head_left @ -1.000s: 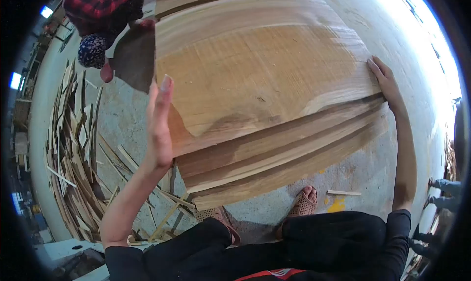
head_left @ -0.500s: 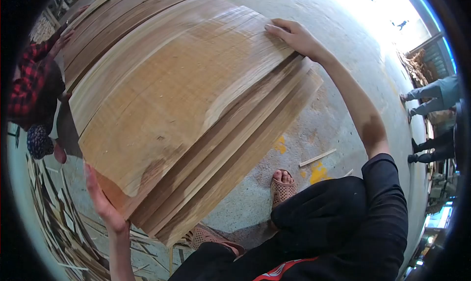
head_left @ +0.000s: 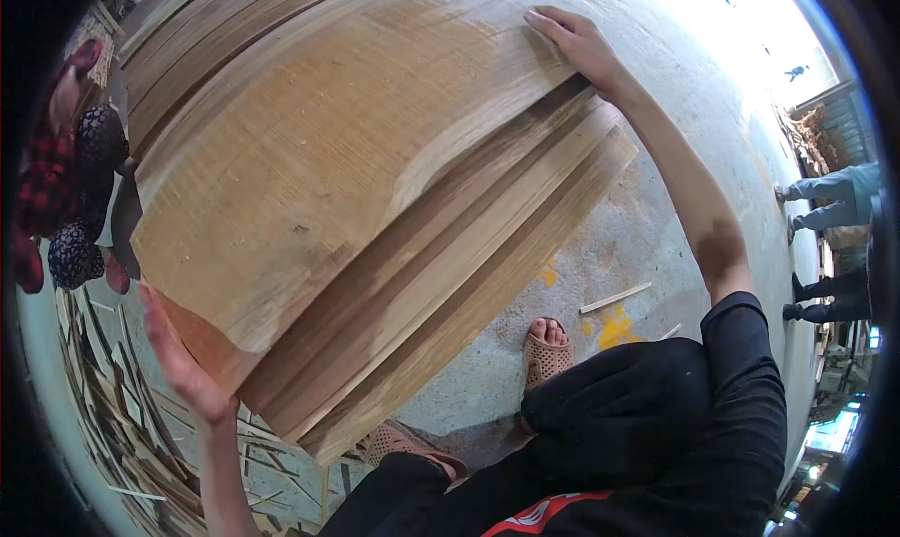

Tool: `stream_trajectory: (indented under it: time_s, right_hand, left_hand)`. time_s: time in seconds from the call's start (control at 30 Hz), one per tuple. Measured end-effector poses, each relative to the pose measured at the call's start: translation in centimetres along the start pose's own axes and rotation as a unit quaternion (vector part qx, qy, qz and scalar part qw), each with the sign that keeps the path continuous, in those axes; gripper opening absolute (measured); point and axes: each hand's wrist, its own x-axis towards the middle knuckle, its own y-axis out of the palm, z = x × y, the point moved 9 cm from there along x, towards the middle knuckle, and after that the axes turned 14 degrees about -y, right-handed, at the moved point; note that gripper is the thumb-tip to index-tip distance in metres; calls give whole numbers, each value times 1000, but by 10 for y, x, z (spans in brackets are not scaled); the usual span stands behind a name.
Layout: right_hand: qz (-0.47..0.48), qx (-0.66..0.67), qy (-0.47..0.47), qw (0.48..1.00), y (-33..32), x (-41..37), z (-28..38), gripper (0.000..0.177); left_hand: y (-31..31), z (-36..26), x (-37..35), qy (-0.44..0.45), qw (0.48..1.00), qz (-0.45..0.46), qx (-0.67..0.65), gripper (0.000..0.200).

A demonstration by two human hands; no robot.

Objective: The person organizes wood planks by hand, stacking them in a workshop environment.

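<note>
A wide wooden board point(head_left: 291, 171) with a pale wavy edge lies on top of a stack of planks point(head_left: 450, 284). My left hand point(head_left: 183, 359) is pressed along the board's near-left end, its fingers stretched along the edge and its palm at the corner. At the board's far right corner, my right hand point(head_left: 577, 45) grips the edge, with the thumb on top and the fingers curled over the side. The undersides of the stack are hidden.
A person in a red checked shirt point(head_left: 47, 186) is at the far left. Thin wood strips point(head_left: 122, 425) lie heaped at the lower left. A short stick point(head_left: 615, 298) lies on the floor near yellow paint marks. Other people's legs point(head_left: 825, 200) show at the right edge.
The top board has shifted toward the left and slightly toward me, with both hands on it. More of the planks beneath shows. The person in the checked shirt has changed posture.
</note>
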Motion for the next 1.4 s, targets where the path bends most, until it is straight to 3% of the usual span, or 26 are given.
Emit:
stream_trajectory:
  time_s: [0.23,0.33,0.4,0.5,0.6,0.73,1.0,1.2,1.4]
  right_hand:
    - [-5,69,33,997,7,5,-8,70]
    - [-12,-4,1,1000,-6,4,-3,70]
    - [-7,-8,-1,1000,-17,-6,0,71]
    - [6,-37,19,999,-33,-31,18,70]
    - [27,-50,57,997,-43,-59,14,65]
    - [9,4,68,998,-42,-82,17,63]
    - [6,51,89,995,-36,-77,31,64]
    - [9,48,92,995,-40,-76,18,63]
    - [5,34,106,994,-41,-72,3,61]
  left_hand:
    - [11,-21,17,35,999,-20,31,81]
    - [5,-22,9,64,995,-37,72,81]
    - [10,-27,-1,37,999,-13,35,82]
    - [28,-23,-33,-64,987,80,-121,79]
    - [29,-18,-73,-14,999,39,-20,84]
    - [29,-13,-99,-65,994,58,70,99]
    - [41,-12,-101,-33,997,41,54,108]
    - [43,-18,-100,-42,996,63,44,100]
    - [57,-24,-82,5,986,16,167,76]
